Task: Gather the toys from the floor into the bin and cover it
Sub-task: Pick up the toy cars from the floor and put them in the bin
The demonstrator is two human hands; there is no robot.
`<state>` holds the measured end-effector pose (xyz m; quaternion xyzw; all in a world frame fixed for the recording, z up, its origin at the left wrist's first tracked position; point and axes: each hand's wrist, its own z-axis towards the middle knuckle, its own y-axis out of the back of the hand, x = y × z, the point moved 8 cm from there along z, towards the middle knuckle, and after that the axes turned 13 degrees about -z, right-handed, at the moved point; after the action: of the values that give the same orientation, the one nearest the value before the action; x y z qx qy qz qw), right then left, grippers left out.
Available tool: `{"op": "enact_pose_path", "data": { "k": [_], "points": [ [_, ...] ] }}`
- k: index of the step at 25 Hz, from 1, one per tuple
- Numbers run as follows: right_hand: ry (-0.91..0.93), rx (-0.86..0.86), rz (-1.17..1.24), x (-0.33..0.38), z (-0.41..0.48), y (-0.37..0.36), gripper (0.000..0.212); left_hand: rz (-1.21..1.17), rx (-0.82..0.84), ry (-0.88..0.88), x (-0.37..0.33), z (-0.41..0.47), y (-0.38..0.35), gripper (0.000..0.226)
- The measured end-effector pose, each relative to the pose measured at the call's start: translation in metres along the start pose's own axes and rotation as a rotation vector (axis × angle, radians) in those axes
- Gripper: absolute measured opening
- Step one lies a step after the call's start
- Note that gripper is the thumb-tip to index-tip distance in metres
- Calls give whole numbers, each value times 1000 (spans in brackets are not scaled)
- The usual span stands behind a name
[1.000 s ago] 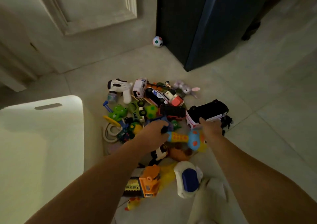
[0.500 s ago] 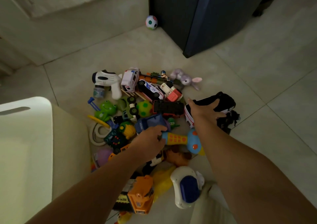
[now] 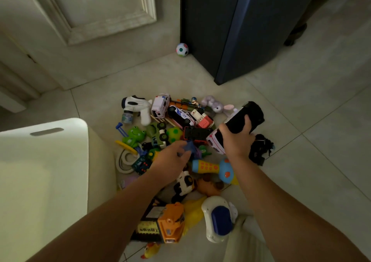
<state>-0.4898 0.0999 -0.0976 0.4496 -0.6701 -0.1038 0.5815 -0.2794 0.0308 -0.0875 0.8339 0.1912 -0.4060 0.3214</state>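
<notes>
Two grips: both mine, down in the toy pile on the floor.
Right grip: clenched round the black-and-white toy bus, its far end tilted up.
Left grip: closing on a blue toy.
Bin: white, near left, touching the pile.

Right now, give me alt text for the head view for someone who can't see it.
Right hand grips a black-and-white toy car raised above a toy pile on the tiled floor; left hand closes on a blue toy. White bin stands at left.
</notes>
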Motion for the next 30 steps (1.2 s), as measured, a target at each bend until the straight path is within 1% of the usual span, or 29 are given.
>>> {"op": "enact_pose_path", "data": {
  "k": [2,4,5,7,8,9,11,13,14,15,16,17,18,19,20,22,24,25,28,30],
  "points": [
    [104,119,210,26,-30,0,81,-213,-62,23,-13,-14,21,48],
    [148,319,392,54,-66,-6,79,-435,-120,28,-26,-32,46,49],
    [168,411,428,69,-87,-9,76,-553,-146,36,-30,-45,61,50],
    [238,574,453,96,-130,-19,72,-869,-163,107,-26,-68,86,47],
    [291,656,453,109,-153,-25,71,-1005,-144,147,-21,-80,97,44],
    [339,744,450,121,-175,-32,68,-1090,-101,170,-16,-93,107,44],
    [407,933,423,144,-221,-50,55,-1184,-37,155,2,-119,131,41],
    [454,1127,358,161,-262,-70,44,-1269,-38,113,26,-144,157,39],
    [463,1185,287,165,-276,-82,39,-1307,-55,83,39,-155,170,39],
    [476,1203,197,166,-288,-96,37,-1342,-92,51,55,-166,184,41],
    [495,1174,106,166,-291,-108,42,-1373,-149,36,72,-175,196,43],
    [503,1107,46,166,-289,-120,50,-1409,-206,28,91,-183,209,47],
    [478,1013,41,165,-284,-132,52,-1445,-247,22,109,-189,221,50],
    [433,909,77,162,-275,-138,48,-1479,-286,33,126,-192,228,52],
    [383,812,120,157,-265,-144,45,-1496,-333,81,145,-192,232,52],
    [292,663,116,140,-243,-149,43,-1491,-464,295,183,-186,223,46],
    [218,633,54,120,-224,-157,43,-1462,-564,490,210,-176,208,45],
    [191,632,24,109,-216,-163,42,-1461,-586,545,215,-167,201,44],
    [128,610,-20,84,-191,-176,30,-1468,-652,663,223,-137,187,36],
    [92,617,-11,72,-176,-189,29,-1443,-719,692,230,-115,185,33]
  ]
}}
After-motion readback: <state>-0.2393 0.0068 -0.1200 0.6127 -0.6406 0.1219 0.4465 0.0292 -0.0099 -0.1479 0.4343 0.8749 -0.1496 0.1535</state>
